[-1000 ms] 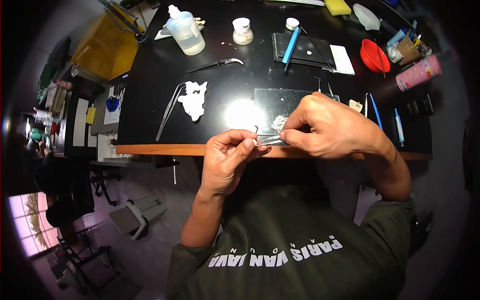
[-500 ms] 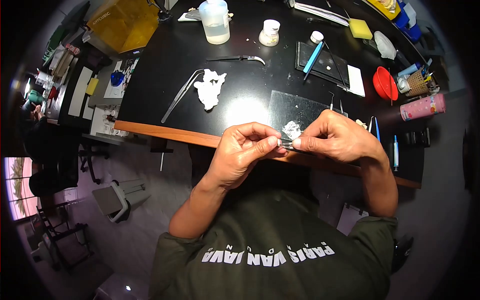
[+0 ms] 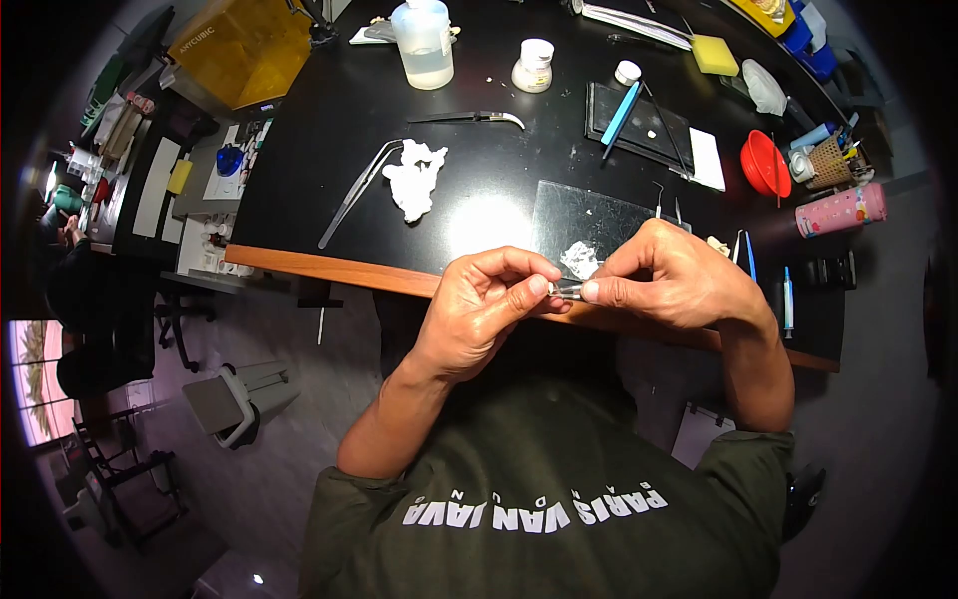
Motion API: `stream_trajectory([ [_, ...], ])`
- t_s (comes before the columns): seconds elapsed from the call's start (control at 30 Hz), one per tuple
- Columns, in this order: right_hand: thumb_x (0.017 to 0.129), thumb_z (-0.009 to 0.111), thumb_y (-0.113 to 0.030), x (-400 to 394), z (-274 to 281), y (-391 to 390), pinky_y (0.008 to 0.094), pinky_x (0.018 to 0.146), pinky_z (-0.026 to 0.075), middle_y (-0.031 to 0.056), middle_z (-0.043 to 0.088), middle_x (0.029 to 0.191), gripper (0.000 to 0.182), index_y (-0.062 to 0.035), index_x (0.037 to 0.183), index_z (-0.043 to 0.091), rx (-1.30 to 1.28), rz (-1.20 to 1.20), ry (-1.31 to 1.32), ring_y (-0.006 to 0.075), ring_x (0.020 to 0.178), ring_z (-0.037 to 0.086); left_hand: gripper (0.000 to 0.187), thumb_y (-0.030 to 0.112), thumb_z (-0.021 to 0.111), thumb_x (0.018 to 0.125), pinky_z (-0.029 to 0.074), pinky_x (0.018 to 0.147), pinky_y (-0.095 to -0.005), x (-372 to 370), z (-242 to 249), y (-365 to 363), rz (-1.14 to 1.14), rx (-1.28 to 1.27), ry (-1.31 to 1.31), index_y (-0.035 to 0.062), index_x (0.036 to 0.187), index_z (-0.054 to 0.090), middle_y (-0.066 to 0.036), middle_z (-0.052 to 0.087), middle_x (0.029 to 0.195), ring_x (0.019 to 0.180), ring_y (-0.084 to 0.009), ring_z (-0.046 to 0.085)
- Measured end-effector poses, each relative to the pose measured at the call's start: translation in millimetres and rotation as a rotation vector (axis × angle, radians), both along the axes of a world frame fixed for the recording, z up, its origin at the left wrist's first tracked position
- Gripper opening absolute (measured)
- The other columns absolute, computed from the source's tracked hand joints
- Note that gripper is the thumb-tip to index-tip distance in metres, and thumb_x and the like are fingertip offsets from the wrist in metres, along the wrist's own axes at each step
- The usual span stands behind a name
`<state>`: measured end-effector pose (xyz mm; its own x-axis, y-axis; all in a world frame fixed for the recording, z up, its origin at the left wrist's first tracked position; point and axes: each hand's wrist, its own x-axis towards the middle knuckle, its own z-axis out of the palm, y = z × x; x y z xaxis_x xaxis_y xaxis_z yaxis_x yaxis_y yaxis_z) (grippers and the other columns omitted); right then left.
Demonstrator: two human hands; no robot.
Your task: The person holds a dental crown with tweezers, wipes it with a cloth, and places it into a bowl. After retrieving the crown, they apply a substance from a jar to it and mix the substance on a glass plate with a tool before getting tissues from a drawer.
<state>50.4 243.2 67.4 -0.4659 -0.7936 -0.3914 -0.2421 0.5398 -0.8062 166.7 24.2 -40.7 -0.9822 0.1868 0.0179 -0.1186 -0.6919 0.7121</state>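
The person's 2 bare hands meet just over the wooden front edge (image 3: pixel 329 267) of a black table (image 3: pixel 289 205). The left hand (image 3: pixel 484 311) has its thumb and forefinger pinched together on a small white piece (image 3: pixel 551 288), which lies at the fingertips, held up off the table between the 2 hands. The right hand (image 3: pixel 679 275) is closed on a slender metal tool (image 3: pixel 570 292), gripped by thumb and fingers and pointing toward the left hand; its tip is close to the white piece, but whether they touch I cannot tell. Just beyond the hands, crumpled clear film (image 3: pixel 579 260) rests on a transparent plate (image 3: pixel 555 206), and a thin hooked probe (image 3: pixel 658 198) lies near the right hand. Farther left, curved-tip tweezers (image 3: pixel 351 208) lie beside a crumpled white tissue (image 3: pixel 414 180), with a second curved-tip tool (image 3: pixel 464 118) behind them. At the back stand a squeeze bottle (image 3: pixel 425 50) part-filled with clear liquid and a jar with a white cap (image 3: pixel 532 68); a small white lid (image 3: pixel 627 72) lies to their right. A blue tool (image 3: pixel 621 115) and a thin dark rod (image 3: pixel 667 125) rest across a flat black tray (image 3: pixel 599 108), next to white paper (image 3: pixel 706 160). Toward the right are a red bowl (image 3: pixel 755 165), a pink patterned cylinder (image 3: pixel 841 211), a woven pen holder (image 3: pixel 826 163) and a blue syringe (image 3: pixel 788 304). At far left, a co-worker's hands (image 3: pixel 74 235) show at another bench, too small to read.
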Motion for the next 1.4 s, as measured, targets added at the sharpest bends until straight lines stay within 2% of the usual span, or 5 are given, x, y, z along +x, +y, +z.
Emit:
stream_trajectory([
  [0.07,0.102,0.076,-0.035,0.8,2.4,-1.7,0.0313,0.052,0.040,0.0031,0.063,0.061,0.039,0.0042,0.096,0.080,0.025,-0.025,-0.024,0.0048,0.059,0.048,0.016,0.010,0.066,0.107,0.061,0.096,-0.0393,0.2,1.4,0.8,0.016,-0.033,0.017,-0.0029,0.116,0.068,-0.012,0.073,0.107,0.099,-0.0209,0.074],
  [0.37,0.103,0.073,-0.032,0.4,0.1,1.3,0.0301,0.050,0.038,0.0004,0.057,0.057,0.048,0.0047,0.074,0.069,0.022,-0.053,-0.042,0.0057,0.055,0.047,0.016,0.011,0.067,0.106,0.061,0.095,-0.0371,1.2,-1.2,1.3,0.053,-0.058,0.015,-0.0023,0.115,0.068,-0.012,0.073,0.105,0.098,-0.0197,0.073],
  [0.47,0.104,0.072,-0.030,-0.2,-0.3,1.4,0.0312,0.049,0.037,0.0002,0.056,0.057,0.047,0.0041,0.073,0.067,0.022,-0.064,-0.082,0.0059,0.054,0.048,0.014,0.004,0.065,0.106,0.061,0.094,-0.0305,1.2,0.0,2.0,0.051,0.003,0.023,-0.0048,0.116,0.068,-0.010,0.073,0.106,0.098,-0.0162,0.074],
  [0.67,0.106,0.069,-0.032,-0.7,1.8,-3.2,0.0311,0.048,0.036,0.0000,0.056,0.056,0.047,0.0041,0.076,0.068,0.060,0.017,0.039,0.0061,0.053,0.047,0.014,0.004,0.065,0.106,0.060,0.094,-0.0299,1.4,0.5,1.8,0.099,-0.028,0.030,-0.0037,0.117,0.069,-0.009,0.072,0.105,0.098,-0.0154,0.073],
  [1.4,0.104,0.072,-0.031,-2.4,2.7,3.1,0.0317,0.048,0.032,-0.0020,0.049,0.056,0.045,0.0057,0.077,0.069,0.043,-0.033,-0.012,0.0056,0.054,0.039,0.014,0.005,0.065,0.107,0.060,0.093,-0.0289,-3.1,-3.0,4.6,0.096,-0.051,0.070,-0.0045,0.116,0.069,-0.009,0.073,0.104,0.096,-0.0147,0.073],
])
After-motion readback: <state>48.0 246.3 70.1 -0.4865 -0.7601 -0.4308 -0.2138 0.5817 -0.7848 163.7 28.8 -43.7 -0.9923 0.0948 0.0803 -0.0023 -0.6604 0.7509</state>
